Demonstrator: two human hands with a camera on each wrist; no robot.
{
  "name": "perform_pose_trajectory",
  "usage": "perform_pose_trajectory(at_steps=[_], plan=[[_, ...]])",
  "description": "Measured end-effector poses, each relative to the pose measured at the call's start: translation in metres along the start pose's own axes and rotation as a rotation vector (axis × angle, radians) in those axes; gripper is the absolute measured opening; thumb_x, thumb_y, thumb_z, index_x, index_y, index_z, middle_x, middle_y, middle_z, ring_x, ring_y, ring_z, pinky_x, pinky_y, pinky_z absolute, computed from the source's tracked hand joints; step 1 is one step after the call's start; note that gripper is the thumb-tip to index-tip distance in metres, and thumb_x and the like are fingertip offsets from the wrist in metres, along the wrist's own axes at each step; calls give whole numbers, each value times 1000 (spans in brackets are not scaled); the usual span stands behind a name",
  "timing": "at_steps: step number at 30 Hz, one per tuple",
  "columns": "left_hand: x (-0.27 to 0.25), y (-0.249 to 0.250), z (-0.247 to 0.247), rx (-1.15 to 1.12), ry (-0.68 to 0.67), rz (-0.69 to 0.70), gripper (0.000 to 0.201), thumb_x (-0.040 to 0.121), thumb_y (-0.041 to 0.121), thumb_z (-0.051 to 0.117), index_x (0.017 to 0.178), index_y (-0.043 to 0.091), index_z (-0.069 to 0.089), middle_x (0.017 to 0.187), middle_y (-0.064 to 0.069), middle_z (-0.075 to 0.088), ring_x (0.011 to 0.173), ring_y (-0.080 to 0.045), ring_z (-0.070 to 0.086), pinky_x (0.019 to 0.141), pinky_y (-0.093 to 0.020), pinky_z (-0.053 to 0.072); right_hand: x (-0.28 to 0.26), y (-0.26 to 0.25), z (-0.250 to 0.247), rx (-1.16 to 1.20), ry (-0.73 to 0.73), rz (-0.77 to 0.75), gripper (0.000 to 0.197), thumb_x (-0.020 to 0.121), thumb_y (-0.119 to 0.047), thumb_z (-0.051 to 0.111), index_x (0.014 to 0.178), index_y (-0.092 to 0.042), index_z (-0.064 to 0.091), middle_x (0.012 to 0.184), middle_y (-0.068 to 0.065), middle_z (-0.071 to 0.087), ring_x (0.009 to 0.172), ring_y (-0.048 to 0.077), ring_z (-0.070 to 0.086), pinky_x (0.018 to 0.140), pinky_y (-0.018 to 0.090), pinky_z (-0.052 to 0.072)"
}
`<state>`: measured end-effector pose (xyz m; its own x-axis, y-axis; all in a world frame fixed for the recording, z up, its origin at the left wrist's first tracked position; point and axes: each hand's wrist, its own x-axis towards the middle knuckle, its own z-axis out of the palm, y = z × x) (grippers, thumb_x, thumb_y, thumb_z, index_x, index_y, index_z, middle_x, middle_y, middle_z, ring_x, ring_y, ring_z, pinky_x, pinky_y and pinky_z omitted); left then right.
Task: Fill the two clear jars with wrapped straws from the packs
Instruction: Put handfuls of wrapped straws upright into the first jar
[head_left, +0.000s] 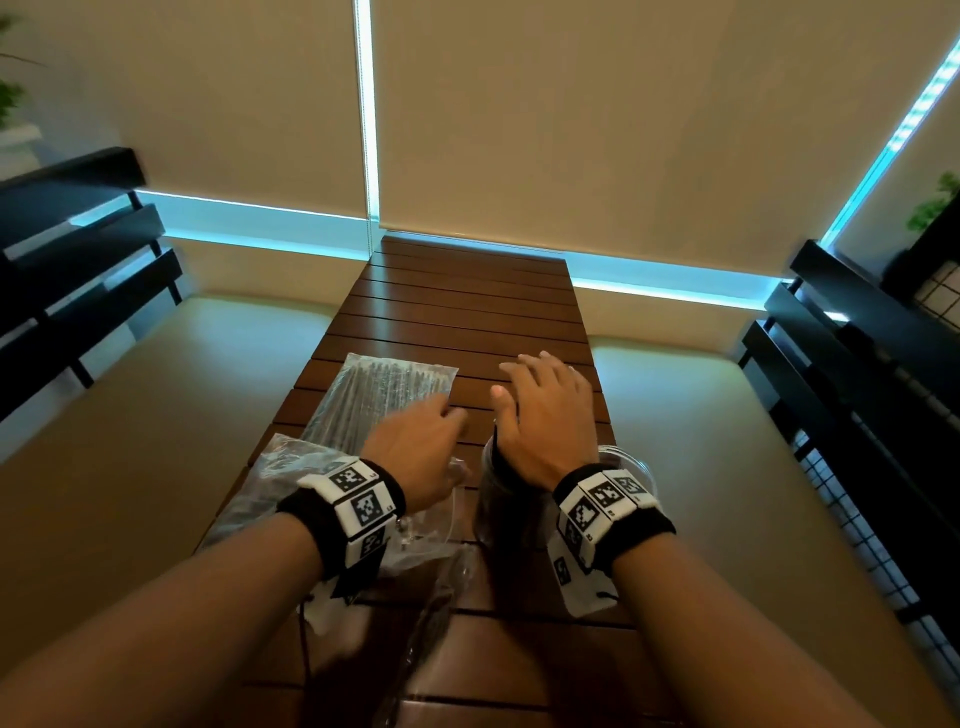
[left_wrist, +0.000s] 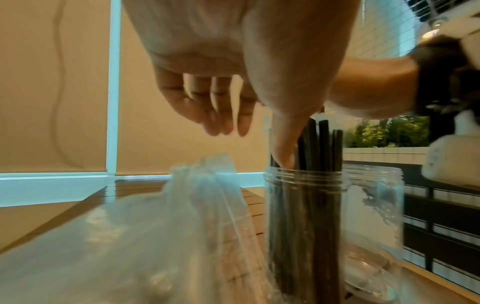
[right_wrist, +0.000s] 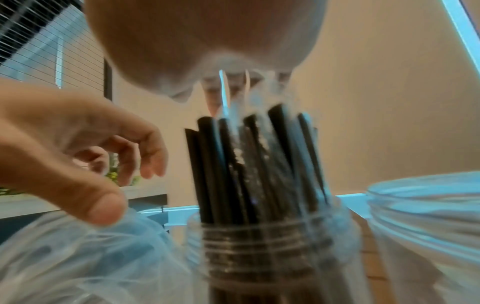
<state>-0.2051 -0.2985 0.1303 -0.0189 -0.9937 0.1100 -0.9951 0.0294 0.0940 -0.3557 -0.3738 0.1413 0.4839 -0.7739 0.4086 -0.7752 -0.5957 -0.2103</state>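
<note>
A clear jar (head_left: 501, 499) packed with black wrapped straws (right_wrist: 249, 164) stands near the table's middle. My right hand (head_left: 545, 405) hovers flat over the straw tops, fingers spread, holding nothing. A second clear jar (head_left: 626, 462) stands just right of it, partly under my right wrist; it looks empty (left_wrist: 374, 207). My left hand (head_left: 421, 441) is left of the filled jar, fingers loose (left_wrist: 221, 115) and gripping nothing, its thumb pointing down beside the straws. A sealed pack of straws (head_left: 379, 395) lies beyond it. A crumpled clear pack (head_left: 291, 467) lies under my left wrist.
The slatted brown table (head_left: 467, 312) is narrow, with pale cushioned seats (head_left: 130, 441) on both sides. Black railings (head_left: 857, 364) stand at far left and right. Roller blinds (head_left: 571, 130) hang behind the table's far end.
</note>
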Motion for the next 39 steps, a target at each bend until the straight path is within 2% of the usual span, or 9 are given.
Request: perform_pose_trajectory(at_steps=[3,7,13,17,23,28,30,33,39], plan=[[-7,-20,-8,62,-99,-226,66,70,56,75,115,24,39,111,1,43,96,-21,53,79,-37,51,-6,-26,-8,4,135,-253,17,86,-30,48,89,-19,62,88,-4,58,83,16,49,73,31,41],[-11,-37,-7,-18,-160,-300,16,88,19,58,100,21,48,105,-3,58,88,-23,58,71,-35,48,-12,-59,14,-52,-516,-399,15,86,-12,56,70,-14,56,72,2,55,66,21,56,62,36,53],[-18,-42,-17,-109,-85,-225,5,91,18,58,95,19,57,97,0,55,83,-20,54,68,-30,40,-17,-92,69,11,-707,-263,13,86,-3,58,96,-9,64,104,10,57,93,28,57,77,35,52],[-23,-45,-19,-110,-54,-184,10,89,13,59,94,21,55,97,1,53,84,-20,55,73,-33,49,-13,-106,93,5,-801,-55,16,91,-10,55,81,-20,48,82,-1,48,75,17,52,85,38,54],[-36,-55,-23,-154,-28,-135,17,87,10,61,98,22,55,100,3,51,85,-18,54,71,-28,44,-11,-121,111,-71,-806,-162,26,103,-11,37,126,-13,48,109,1,43,101,22,44,102,42,41],[-45,-62,-20,-136,-38,-122,21,87,5,56,90,24,49,97,3,49,82,-20,54,66,-30,42,-14,-146,102,56,-806,18,36,101,-4,43,77,-30,34,71,-6,23,60,7,23,58,16,34],[-47,-65,-18,-137,-30,-119,24,87,6,56,87,27,44,97,4,48,81,-19,52,66,-29,40,-17,-142,105,-4,-952,-38,34,101,-8,45,77,-29,33,71,-8,28,66,7,36,65,12,41],[-47,-71,-16,-154,-16,-128,22,88,8,58,89,27,46,99,5,49,82,-18,52,68,-29,41,-18,-136,101,-44,-893,43,11,95,-9,54,90,-18,55,82,0,47,95,24,55,86,34,50],[-42,-73,-12,-189,-14,-160,15,87,14,62,98,23,57,103,3,54,89,-20,56,80,-35,50,-13,-143,91,-159,-888,-41,22,90,-11,58,111,-16,58,114,2,60,106,27,60,71,42,47]])
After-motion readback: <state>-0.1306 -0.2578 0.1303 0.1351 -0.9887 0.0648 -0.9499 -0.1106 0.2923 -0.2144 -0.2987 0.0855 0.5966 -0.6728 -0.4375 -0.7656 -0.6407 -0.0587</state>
